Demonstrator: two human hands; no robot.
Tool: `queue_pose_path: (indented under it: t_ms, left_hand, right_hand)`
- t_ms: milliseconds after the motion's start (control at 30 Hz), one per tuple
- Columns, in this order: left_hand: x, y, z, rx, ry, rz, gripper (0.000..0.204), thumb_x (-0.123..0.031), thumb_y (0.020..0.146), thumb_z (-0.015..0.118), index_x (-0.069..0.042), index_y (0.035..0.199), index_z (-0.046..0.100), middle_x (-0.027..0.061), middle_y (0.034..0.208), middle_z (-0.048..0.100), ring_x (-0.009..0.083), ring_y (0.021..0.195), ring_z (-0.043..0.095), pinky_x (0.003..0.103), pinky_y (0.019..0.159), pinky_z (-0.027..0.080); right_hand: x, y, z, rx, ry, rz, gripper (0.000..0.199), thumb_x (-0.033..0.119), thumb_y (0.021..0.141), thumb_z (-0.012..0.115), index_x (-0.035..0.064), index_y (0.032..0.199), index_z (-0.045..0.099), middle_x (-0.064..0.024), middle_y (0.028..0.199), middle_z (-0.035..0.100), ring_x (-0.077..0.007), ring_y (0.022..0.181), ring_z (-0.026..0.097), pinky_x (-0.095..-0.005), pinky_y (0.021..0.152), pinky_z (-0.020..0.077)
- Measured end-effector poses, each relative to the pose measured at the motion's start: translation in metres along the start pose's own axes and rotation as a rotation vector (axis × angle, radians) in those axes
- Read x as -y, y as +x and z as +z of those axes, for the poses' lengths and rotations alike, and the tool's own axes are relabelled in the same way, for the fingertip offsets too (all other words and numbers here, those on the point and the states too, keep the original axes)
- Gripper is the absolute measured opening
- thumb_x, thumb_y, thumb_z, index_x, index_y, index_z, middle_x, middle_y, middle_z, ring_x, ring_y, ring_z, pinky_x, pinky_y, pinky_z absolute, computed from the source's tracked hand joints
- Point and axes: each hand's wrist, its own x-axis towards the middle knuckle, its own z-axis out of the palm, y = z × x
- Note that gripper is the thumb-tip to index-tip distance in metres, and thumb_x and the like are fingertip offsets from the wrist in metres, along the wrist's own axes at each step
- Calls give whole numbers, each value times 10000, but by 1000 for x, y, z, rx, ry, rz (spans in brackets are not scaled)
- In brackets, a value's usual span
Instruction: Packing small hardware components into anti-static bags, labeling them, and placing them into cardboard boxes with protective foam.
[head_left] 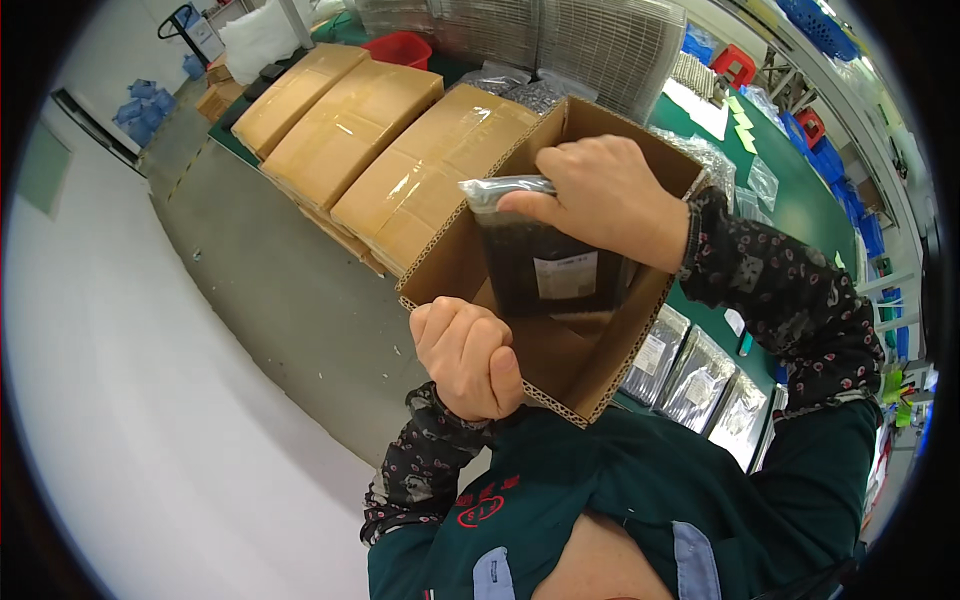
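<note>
An open brown cardboard box (600,360) is tilted toward me at the edge of a green table. My left hand (468,355) grips the box's near wall, thumb on its rim. My right hand (600,195) holds the top of a dark clear-plastic bag (545,265) with a white label, standing upright inside the box. Only this one bag shows in the box.
Three sealed brown cartons (390,150) lie in a row on the left. Several flat dark bags (700,380) lie on the green table (810,210) to the right. Stacked clear trays (590,40) stand behind. Blue bins (830,160) and a grey floor (250,280) surround the table.
</note>
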Motion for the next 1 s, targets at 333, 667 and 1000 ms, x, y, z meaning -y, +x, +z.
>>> queue_pose_path:
  t_ms: [333,667,1000]
  left_hand:
    - [-6,-1,-4,67,-1,39,298,-264,806,395,-79,581,462,49,572,443,207,537,437,328,570,310]
    - [-24,-5,-2,185,54,117,205,-260,713,468,-111,572,465,13,570,442,161,555,458,282,551,285]
    - [-17,-10,-9,179,88,15,322,-293,825,349,-95,603,473,41,610,488,190,593,467,315,593,307]
  right_hand:
    - [-9,-6,33,441,154,356,681,558,853,352,-36,648,617,-195,650,594,-349,677,597,-412,652,473]
    - [-52,-41,89,1018,453,598,677,544,880,280,-63,978,566,-245,937,579,-357,859,556,-413,765,422]
    - [-34,-22,28,352,-99,-12,288,310,729,600,25,766,625,-136,729,624,-309,689,613,-393,631,491]
